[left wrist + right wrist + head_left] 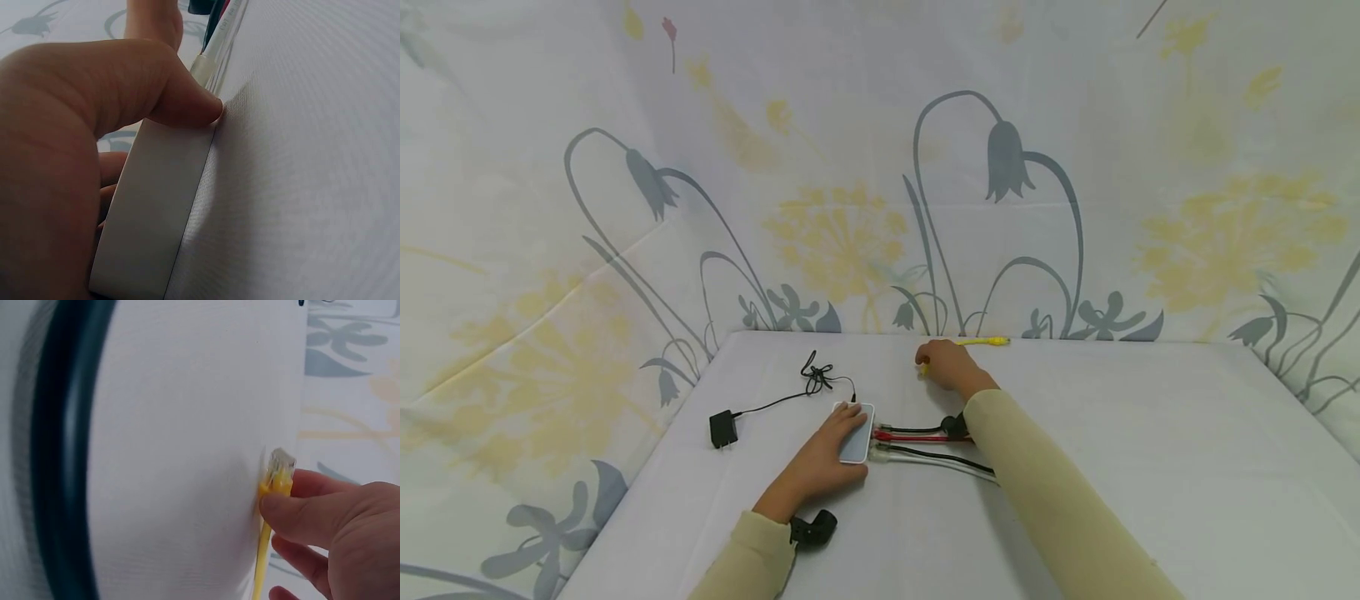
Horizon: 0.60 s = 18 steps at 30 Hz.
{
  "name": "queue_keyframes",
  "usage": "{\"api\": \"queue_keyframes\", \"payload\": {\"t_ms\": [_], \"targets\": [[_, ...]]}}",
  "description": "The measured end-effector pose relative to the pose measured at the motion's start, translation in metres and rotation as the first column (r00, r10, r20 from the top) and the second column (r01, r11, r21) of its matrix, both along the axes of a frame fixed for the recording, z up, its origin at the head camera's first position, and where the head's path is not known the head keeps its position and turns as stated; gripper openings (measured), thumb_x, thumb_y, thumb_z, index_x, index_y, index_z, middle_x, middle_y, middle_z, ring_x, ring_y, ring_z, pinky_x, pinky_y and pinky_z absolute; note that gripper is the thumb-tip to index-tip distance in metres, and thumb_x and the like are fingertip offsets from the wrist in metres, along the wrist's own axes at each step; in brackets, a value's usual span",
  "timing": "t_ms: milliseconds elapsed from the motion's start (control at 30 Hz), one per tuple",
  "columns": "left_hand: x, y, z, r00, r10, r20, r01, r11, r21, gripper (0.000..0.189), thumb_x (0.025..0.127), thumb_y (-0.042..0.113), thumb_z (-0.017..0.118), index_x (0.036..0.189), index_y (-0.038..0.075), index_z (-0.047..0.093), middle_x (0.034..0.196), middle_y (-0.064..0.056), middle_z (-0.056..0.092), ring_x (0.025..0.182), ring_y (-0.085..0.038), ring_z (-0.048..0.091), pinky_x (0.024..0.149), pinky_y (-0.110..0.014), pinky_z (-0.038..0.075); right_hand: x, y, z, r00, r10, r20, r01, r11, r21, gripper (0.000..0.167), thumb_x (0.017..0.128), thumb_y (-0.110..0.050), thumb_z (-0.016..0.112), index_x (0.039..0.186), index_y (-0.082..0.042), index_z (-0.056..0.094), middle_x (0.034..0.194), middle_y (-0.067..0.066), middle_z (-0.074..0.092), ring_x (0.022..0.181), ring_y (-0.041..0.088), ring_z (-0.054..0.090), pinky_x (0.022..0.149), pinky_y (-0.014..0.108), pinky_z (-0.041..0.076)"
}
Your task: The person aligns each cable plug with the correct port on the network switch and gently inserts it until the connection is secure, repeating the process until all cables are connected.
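A flat white network switch [856, 447] lies on the white table. My left hand [831, 454] grips it, thumb along the near side and fingers over its top; in the left wrist view the thumb presses the side of the switch [156, 194]. Several network cables, among them a red cable [917, 437], are plugged into its right side. Farther back, my right hand [951, 367] pinches the end of a yellow network cable [985, 340]. In the right wrist view its clear plug [281, 464] sticks out past the thumb and fingertips.
A black power adapter [723, 429] lies left of the switch, its thin cord [816, 379] bundled and running to the switch's back edge. The plugged-in cables pass under the right forearm. A flower-patterned cloth [850, 167] hangs behind the table.
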<state>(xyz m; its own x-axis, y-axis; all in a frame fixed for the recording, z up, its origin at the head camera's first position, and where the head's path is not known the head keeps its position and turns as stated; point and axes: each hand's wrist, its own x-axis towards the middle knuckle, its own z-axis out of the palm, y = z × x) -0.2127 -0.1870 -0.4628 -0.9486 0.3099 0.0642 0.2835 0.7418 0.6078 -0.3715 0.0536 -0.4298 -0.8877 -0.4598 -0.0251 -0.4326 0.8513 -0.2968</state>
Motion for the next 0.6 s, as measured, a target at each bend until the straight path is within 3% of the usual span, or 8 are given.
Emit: {"api": "queue_keyframes", "payload": {"t_ms": [333, 600], "targets": [[-0.0002, -0.0005, -0.0026, 1.0, 0.014, 0.005, -0.014, 1.0, -0.012, 0.077, 0.073, 0.023, 0.071, 0.145, 0.017, 0.046, 0.158, 0.002, 0.033, 0.151, -0.023, 0.016, 0.112, -0.05, 0.032, 0.0066, 0.004, 0.0017, 0.998, 0.058, 0.009, -0.059, 0.998, 0.011, 0.014, 0.093, -0.018, 0.063, 0.103, -0.018, 0.073, 0.119, 0.005, 0.067, 0.117, 0.031, 0.058, 0.101, 0.051, 0.041], [0.0, 0.0004, -0.0021, 1.0, 0.013, 0.003, -0.013, 1.0, -0.002, 0.076, 0.073, 0.022, 0.071, 0.145, 0.016, 0.046, 0.158, 0.001, 0.033, 0.151, -0.025, 0.016, 0.111, -0.051, 0.033, 0.0061, 0.0041, -0.0039, 0.997, 0.081, 0.021, -0.081, 0.997, -0.005, 0.015, 0.095, -0.022, 0.06, 0.103, -0.018, 0.073, 0.117, 0.004, 0.067, 0.117, 0.029, 0.058, 0.102, 0.047, 0.042]]}}
